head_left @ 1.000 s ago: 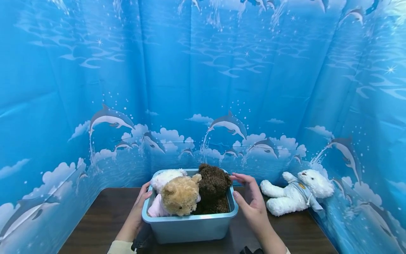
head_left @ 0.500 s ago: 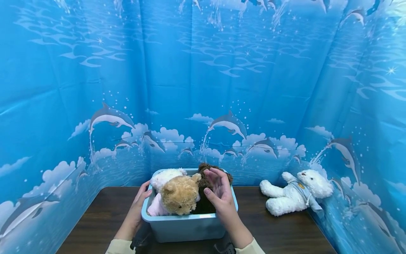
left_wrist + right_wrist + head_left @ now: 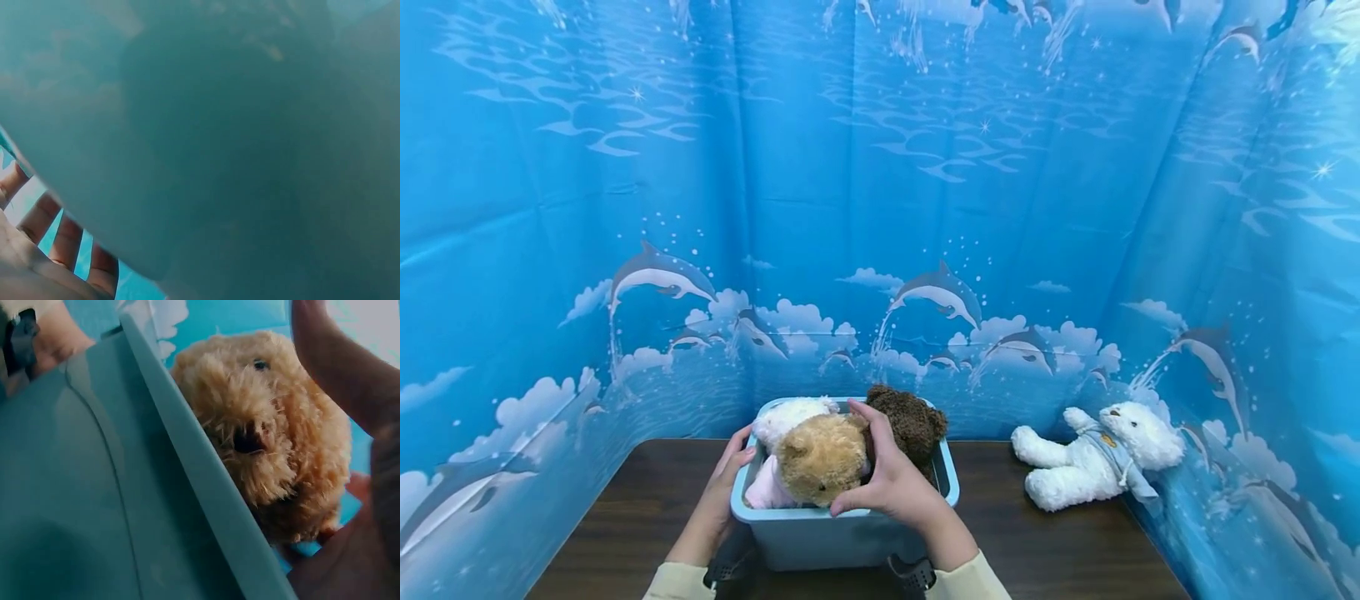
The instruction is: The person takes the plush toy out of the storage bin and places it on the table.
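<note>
Tan bear sits lower centre of the frame. Right hand, fingers apart around its head, should cup evenly; left hand, fingers apart, should steady the bin.

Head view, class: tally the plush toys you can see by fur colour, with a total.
White: 2 (white teddy bear on the table; fluffy plush toy in the bin, partly hidden)
Tan: 1 (tan teddy bear)
Dark brown: 1 (dark brown teddy bear)
Total: 4
</note>
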Demonstrator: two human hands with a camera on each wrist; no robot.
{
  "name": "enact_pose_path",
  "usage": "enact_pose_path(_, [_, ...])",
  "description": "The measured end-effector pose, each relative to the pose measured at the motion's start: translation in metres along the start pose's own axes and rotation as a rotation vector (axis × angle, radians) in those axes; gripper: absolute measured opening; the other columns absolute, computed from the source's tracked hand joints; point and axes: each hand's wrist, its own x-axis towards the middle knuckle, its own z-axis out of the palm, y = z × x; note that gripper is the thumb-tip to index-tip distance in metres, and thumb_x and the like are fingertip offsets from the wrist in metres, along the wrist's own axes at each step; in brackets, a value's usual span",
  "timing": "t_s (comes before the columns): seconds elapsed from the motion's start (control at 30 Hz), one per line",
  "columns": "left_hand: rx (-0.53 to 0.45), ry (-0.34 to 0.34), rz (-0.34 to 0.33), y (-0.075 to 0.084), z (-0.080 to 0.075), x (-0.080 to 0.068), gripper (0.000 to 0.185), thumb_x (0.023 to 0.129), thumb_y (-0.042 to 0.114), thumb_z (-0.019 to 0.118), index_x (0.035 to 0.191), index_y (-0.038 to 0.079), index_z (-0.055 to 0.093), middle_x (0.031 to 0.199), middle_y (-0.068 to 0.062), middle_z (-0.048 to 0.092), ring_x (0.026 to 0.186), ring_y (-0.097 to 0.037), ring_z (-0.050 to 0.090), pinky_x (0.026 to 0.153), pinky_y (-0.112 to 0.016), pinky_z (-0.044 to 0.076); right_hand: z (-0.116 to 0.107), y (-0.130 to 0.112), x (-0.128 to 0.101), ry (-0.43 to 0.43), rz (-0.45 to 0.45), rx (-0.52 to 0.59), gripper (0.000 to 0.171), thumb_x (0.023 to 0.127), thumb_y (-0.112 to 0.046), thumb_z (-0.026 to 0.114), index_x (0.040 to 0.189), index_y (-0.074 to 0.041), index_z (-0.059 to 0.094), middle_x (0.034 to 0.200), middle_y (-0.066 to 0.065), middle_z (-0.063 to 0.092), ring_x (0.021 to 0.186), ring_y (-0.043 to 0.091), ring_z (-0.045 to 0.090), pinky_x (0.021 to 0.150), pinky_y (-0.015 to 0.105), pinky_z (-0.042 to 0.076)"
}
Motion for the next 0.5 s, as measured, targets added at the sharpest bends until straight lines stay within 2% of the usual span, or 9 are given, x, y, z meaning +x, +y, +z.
enact_pose_path(0.13, [0.012,0.005,-0.002,0.0001,-0.0008,-0.0005,0.07,0.11,0.053,0.044,0.171,0.028,0.021,0.181,-0.014,0.015,0.165,-0.046,0.016,0.126,-0.08,0.018,0.0056,0.0013,0.0064,-0.044,0.089,-0.112,0.134,0.077,-0.032,0.101,0.168,-0.055,0.006,0.175,0.008,0.019,0.161,0.037,0.033,0.118,0.063,0.045])
enact_pose_path(0.3, [0.007,0.003,0.011,-0.0026,0.0014,-0.0005,0.068,0.111,0.052,0.042,0.171,0.028,0.022,0.181,-0.014,0.018,0.164,-0.044,0.017,0.127,-0.076,0.019,0.0045,0.0006,0.0078,-0.074,0.191,-0.074,0.137,0.078,-0.028,0.101,0.167,-0.056,0.001,0.179,0.013,0.024,0.156,0.041,0.044,0.114,0.062,0.05])
enact_pose_path(0.5, [0.011,0.01,0.001,-0.0005,0.0011,-0.0007,0.068,0.11,0.053,0.044,0.171,0.03,0.023,0.181,-0.013,0.018,0.164,-0.044,0.018,0.127,-0.077,0.02,0.0056,0.0008,0.0109,-0.106,0.178,-0.069,0.144,0.076,-0.022,0.102,0.167,-0.055,-0.004,0.176,0.01,0.029,0.157,0.037,0.044,0.118,0.059,0.047])
